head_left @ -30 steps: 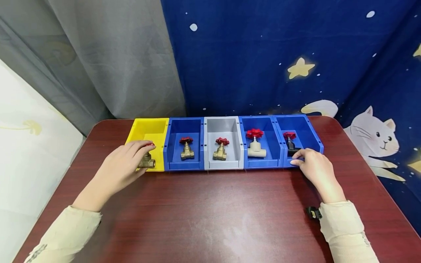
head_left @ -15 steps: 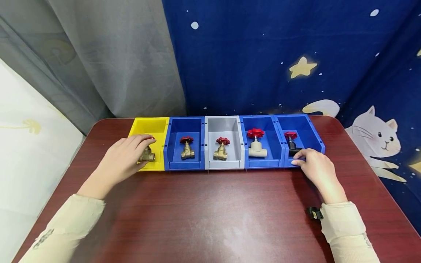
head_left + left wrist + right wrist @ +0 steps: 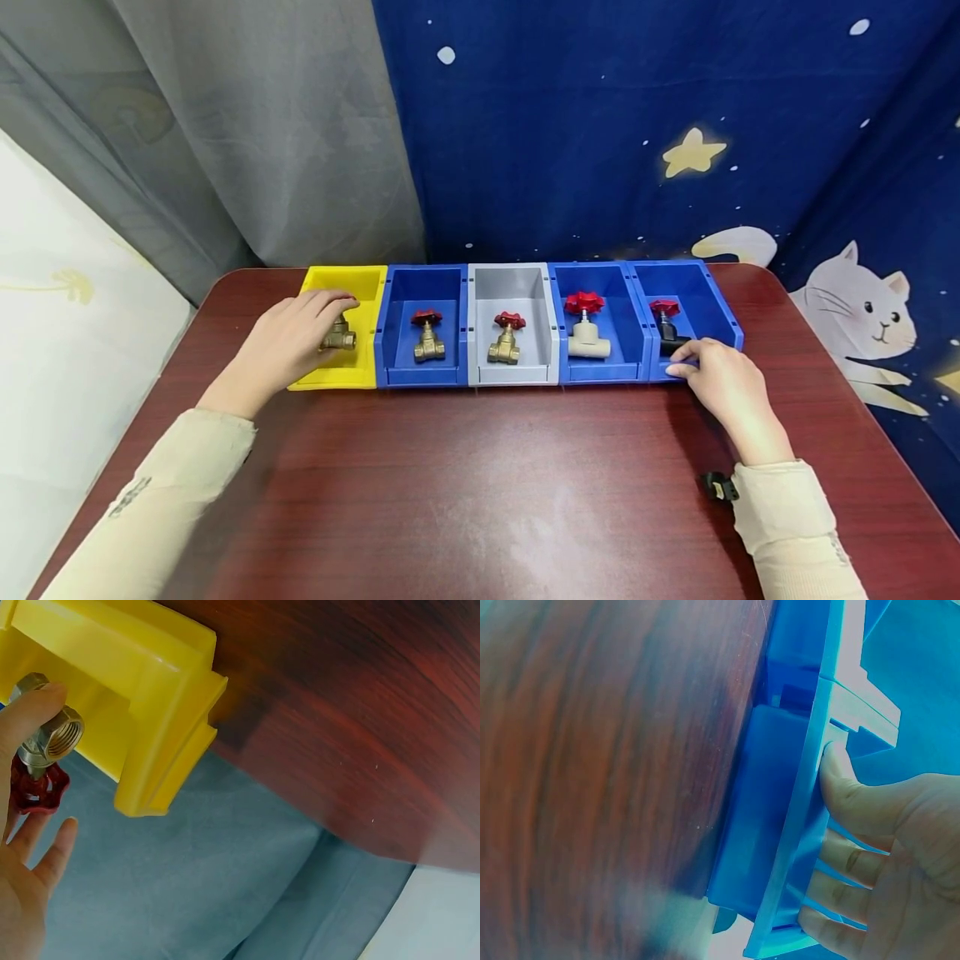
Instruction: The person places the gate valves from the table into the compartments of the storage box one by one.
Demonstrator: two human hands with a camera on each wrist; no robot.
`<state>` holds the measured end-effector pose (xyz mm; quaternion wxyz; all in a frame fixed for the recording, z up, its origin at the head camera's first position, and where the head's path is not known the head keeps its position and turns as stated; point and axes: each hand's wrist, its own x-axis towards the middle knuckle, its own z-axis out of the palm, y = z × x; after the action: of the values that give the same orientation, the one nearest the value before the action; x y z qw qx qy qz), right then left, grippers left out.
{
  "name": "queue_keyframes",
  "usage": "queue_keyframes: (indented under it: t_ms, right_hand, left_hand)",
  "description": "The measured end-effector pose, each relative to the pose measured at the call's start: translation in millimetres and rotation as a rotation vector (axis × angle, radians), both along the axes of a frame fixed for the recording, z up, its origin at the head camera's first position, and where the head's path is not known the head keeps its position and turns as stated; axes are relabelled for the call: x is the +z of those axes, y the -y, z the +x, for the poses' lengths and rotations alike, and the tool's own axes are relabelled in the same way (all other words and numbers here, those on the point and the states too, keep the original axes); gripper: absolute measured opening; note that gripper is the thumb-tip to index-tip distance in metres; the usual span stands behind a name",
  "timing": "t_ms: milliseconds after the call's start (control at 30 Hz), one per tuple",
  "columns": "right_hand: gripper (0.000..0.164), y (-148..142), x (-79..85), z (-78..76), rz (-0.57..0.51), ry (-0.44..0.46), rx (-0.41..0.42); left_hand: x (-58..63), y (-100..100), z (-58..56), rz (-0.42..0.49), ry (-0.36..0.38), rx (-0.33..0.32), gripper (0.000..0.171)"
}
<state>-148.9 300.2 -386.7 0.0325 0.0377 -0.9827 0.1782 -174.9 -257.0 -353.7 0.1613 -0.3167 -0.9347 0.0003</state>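
My left hand (image 3: 288,337) holds a brass gate valve (image 3: 341,335) with a red handwheel over the yellow bin (image 3: 360,292). In the left wrist view the thumb presses on the brass body (image 3: 60,733), and the red handwheel (image 3: 41,789) lies toward the other fingers. At the far right blue bin (image 3: 712,308), my right hand (image 3: 723,383) rests at the front rim. Its relaxed thumb (image 3: 840,769) and fingers touch that rim in the right wrist view. Just beyond those fingers lies a black valve (image 3: 666,329) with a red handwheel, partly hidden.
Between these bins stand a blue bin (image 3: 423,283) with a brass valve (image 3: 429,343), a grey bin (image 3: 510,287) with another brass valve (image 3: 504,346), and a blue bin (image 3: 622,300) with a beige valve (image 3: 587,340). Curtains (image 3: 600,125) hang behind the brown table (image 3: 480,483).
My left hand has moved away from me with the brass gate valve, from the front of the yellow bin toward its middle. The right hand has stayed at the bin's front rim.
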Motion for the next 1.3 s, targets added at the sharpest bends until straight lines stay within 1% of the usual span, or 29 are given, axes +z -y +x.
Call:
queue_keyframes:
  t_ms: [133, 267, 333, 567, 800, 1000, 1133, 1300]
  right_hand:
    - [0.019, 0, 0.7, 0.1, -0.001, -0.001, -0.002]
    - [0.018, 0, 0.8, 0.4, -0.001, -0.008, -0.002]
    - [0.018, 0, 0.6, 0.6, 0.0, -0.013, -0.001]
    - [0.018, -2, 0.1, 0.4, -0.002, -0.012, -0.005]
    - [0.019, -2, 0.8, 0.7, -0.005, -0.008, -0.01]
    - [0.018, -2, 2.2, 0.8, -0.008, -0.012, -0.009]
    - [0.018, -1, 2.0, 0.3, -0.006, -0.014, -0.008]
    - [0.019, 0, 0.2, 1.1, -0.007, -0.004, -0.006]
  left_hand:
    - [-3.9, 1, -5.8, 0.001, 0.027, 0.026, 0.072]
    - [-7.8, 2, -11.3, -0.001, 0.028, 0.034, 0.07]
    - [-9.0, 2, -14.0, -0.002, 0.041, 0.036, 0.068]
    - [-10.0, 0, -24.4, -0.027, 0.161, 0.082, 0.063]
    - [-11.0, -1, -35.2, -0.044, 0.245, 0.096, 0.064]
    - [-10.5, -4, -40.8, -0.038, 0.32, 0.131, 0.064]
    - [-12.7, -6, -44.6, -0.048, 0.372, 0.155, 0.066]
    - [-17.1, -6, -44.5, -0.053, 0.438, 0.164, 0.067]
